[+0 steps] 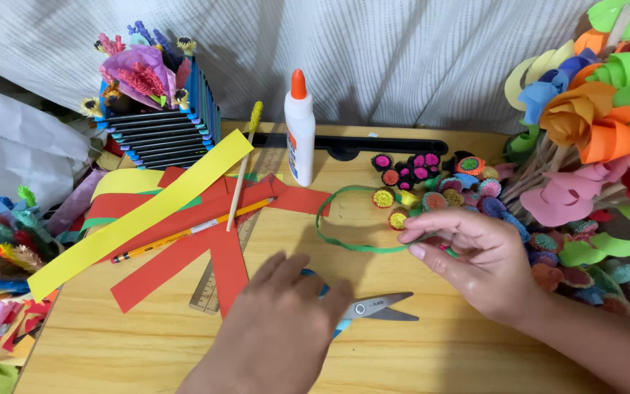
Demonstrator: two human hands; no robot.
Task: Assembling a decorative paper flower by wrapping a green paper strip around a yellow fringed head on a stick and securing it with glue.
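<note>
— Head view: what's the right hand (475,255) got?
— Fingertips pinched on a thin green paper strip (344,244), which curls in a loop on the wooden table (439,357).
— And the left hand (278,321)?
— Palm down, fingers loosely spread over the blue-handled scissors (373,306), touching them; whether it grips them, I can't tell. Glue bottle (300,131) stands behind.

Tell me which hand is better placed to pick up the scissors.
Left. The left hand lies flat right over the blue handles of the scissors on the table. The right hand is busy: its fingers pinch the thin green paper strip, so it would probably have to let go first.
</note>
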